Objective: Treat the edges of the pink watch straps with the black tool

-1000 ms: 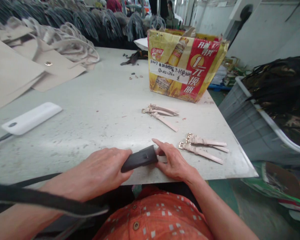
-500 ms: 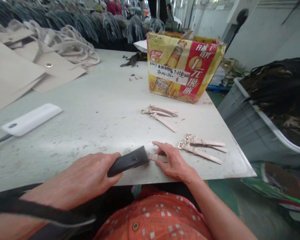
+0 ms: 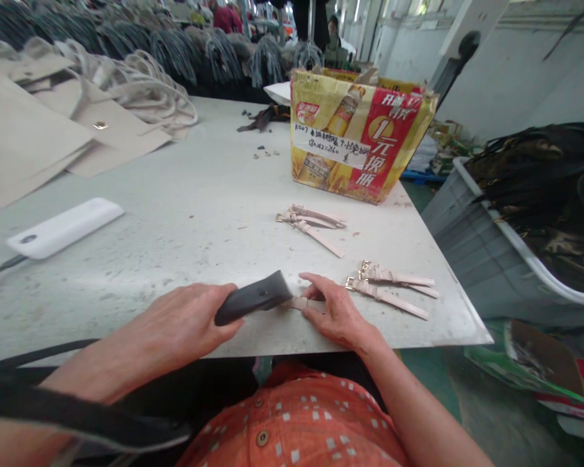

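Note:
My left hand [image 3: 189,321] is closed around a dark grey, block-shaped object [image 3: 255,298] with a small stud on its face; I cannot tell its exact kind. Its wide end is tilted up to the right and meets a short beige strap [image 3: 299,303], hiding that end of the strap. On the strap's other side, my right hand [image 3: 338,314] pinches it against the table, index finger raised. Just right of that hand lie several beige buckle straps [image 3: 394,298] with gold buckles. More beige buckle straps [image 3: 316,227] form a small pile farther back.
A yellow and red cardboard box [image 3: 340,139] stands at the table's back right. Beige bag pieces [image 3: 121,139] cover the back left. A white corded device [image 3: 65,228] lies at left. Beyond the right edge is a grey bin [image 3: 491,240] filled with black items.
My left hand and the dark block have shifted slightly up and to the right, covering more of the strap's end. My right hand stays almost in place on the strap.

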